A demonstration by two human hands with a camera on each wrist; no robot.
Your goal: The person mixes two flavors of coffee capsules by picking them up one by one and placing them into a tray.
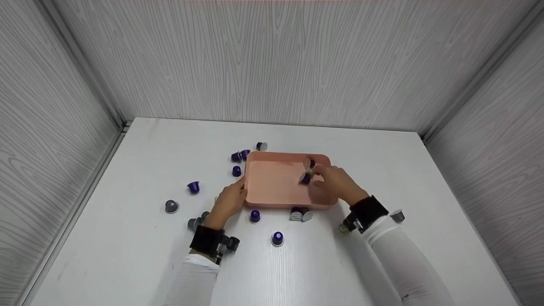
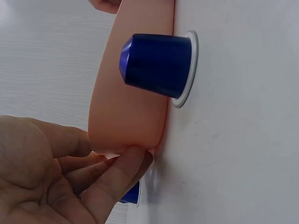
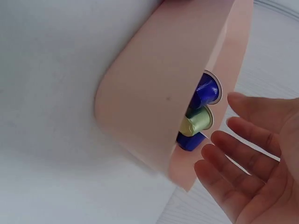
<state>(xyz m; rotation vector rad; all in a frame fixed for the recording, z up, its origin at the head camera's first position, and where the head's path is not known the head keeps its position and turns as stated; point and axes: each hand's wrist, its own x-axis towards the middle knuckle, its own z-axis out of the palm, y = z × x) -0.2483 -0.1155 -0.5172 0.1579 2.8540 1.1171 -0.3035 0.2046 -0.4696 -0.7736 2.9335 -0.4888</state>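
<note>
A shallow pink tray [image 1: 272, 182] sits on the white table. My left hand [image 1: 230, 199] grips its left end, thumb and fingertips bent against the wall [image 2: 126, 116] in the left wrist view. Inside the tray, toward its right end, lie a few coffee capsules: a blue one [image 3: 205, 91], a pale green one [image 3: 198, 120] and another blue one [image 3: 190, 141]. Over that end hovers my right hand [image 1: 338, 182], with fingers loosely spread beside the capsules and holding nothing. In the left wrist view, a blue capsule [image 2: 159, 65] stands on its rim outside the tray wall.
Purple capsules [image 1: 236, 171] cluster off the tray's left back corner, and one [image 1: 194, 187] lies farther left. Grey capsules [image 1: 171, 206] are near the left forearm. More purple ones [image 1: 277, 238] stand in front. A grey capsule [image 1: 398, 216] lies by the right sleeve. Panels enclose the table.
</note>
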